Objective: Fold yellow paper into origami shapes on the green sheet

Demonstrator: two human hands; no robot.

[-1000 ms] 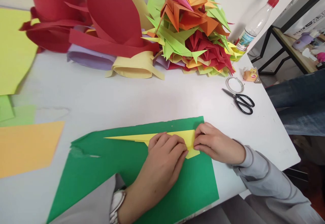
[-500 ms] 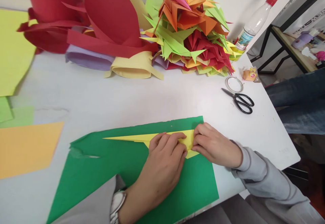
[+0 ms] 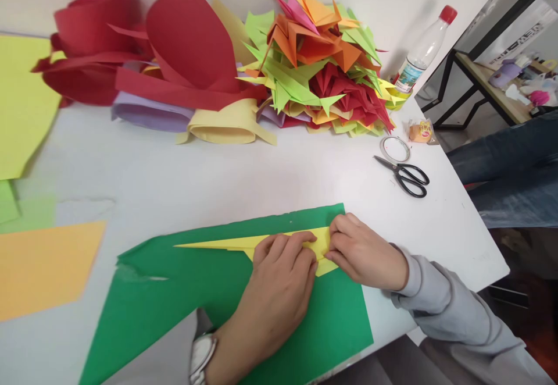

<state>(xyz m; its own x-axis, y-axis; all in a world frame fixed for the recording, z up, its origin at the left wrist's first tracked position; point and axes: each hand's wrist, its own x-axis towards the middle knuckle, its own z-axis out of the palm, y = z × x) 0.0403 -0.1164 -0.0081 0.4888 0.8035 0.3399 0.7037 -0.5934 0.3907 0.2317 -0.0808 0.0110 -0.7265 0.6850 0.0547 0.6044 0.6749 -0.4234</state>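
Observation:
A yellow folded paper (image 3: 244, 241) with a long thin point to the left lies on a green sheet (image 3: 174, 309). My left hand (image 3: 279, 280) rests over its middle, fingers curled and pressing down on the paper. At the wide right end, my right hand (image 3: 364, 254) is closed with its fingertips pinching the paper's edge. Both hands' fingertips are close together. Part of the yellow paper is hidden beneath the left hand.
Behind are rolled red papers (image 3: 187, 47) and a heap of folded coloured paper shapes (image 3: 314, 71). Scissors (image 3: 405, 174), a tape roll (image 3: 395, 149), a wrapped snack (image 3: 421, 131) and a plastic bottle (image 3: 421, 53) stand right. Orange paper (image 3: 47, 266) lies left. A person's jeans (image 3: 514, 170) show beyond the table.
The camera view has shifted slightly, so the background items appear a little lower and further left. Both hands keep nearly the same place on the yellow paper.

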